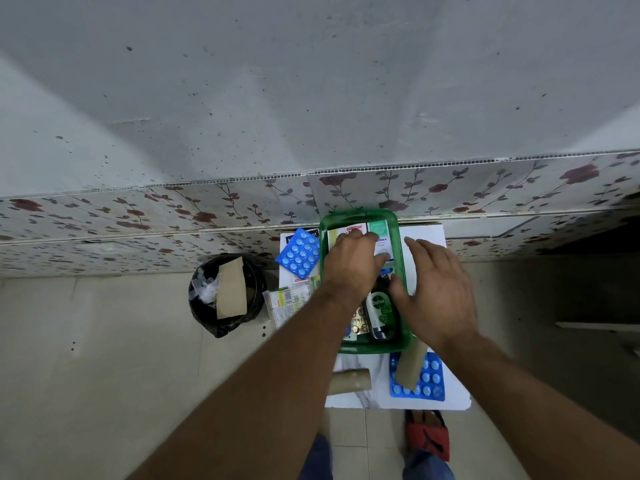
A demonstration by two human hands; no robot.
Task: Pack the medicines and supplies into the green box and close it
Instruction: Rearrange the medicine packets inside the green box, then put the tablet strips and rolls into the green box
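Observation:
The green box point(360, 216) stands open on a small white table point(429, 237). It holds medicine cartons at its far end, a dark Dettol bottle point(381, 311) and a gold blister strip point(359, 322). My left hand point(353, 263) reaches down into the box and rests on the cartons, fingers bent; whether it grips one is unclear. My right hand point(438, 292) hovers over the box's right rim, fingers spread, holding nothing. A blue blister pack point(299, 252) lies left of the box. Another blue blister pack point(429, 377) lies near the front, under a brown cardboard piece point(410, 367).
Small cartons point(287, 301) lie at the table's left edge, and a brown roll point(349, 382) sits at its front. A black bin point(225, 296) with cardboard in it stands on the floor to the left. A flowered wall panel runs behind. A red sandal point(427, 434) is below.

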